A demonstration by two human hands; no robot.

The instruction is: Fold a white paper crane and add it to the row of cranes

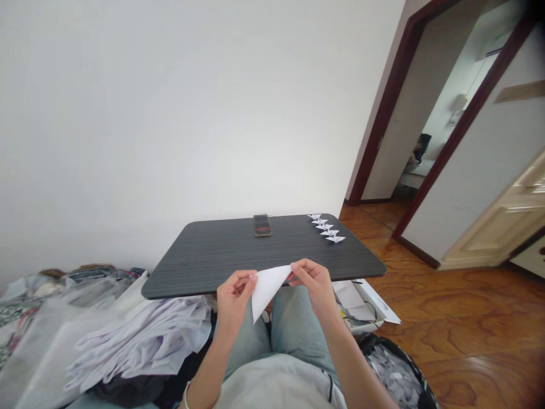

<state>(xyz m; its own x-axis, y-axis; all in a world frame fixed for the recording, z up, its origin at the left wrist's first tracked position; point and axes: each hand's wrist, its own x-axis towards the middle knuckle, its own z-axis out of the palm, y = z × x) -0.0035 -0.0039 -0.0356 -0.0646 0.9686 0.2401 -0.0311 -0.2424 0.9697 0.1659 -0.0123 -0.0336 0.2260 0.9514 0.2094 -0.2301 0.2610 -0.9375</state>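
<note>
A white sheet of paper [267, 288] folded into a triangle hangs between my two hands over my lap, just in front of the near edge of a dark grey table [204, 255]. My left hand [233, 296] pinches its left corner with closed fingers. My right hand [314, 283] pinches its upper right corner, fingers also closed. A row of several small white folded paper cranes [327, 228] stands at the table's far right. A dark phone-like object [263, 225] lies flat near the table's far edge.
A heap of white papers and plastic bags [128, 335] lies to my left. A box with papers [366, 307] and a black bin bag of scraps [394, 369] sit to my right on the wooden floor. A doorway [426, 147] opens at right, with a person far beyond it.
</note>
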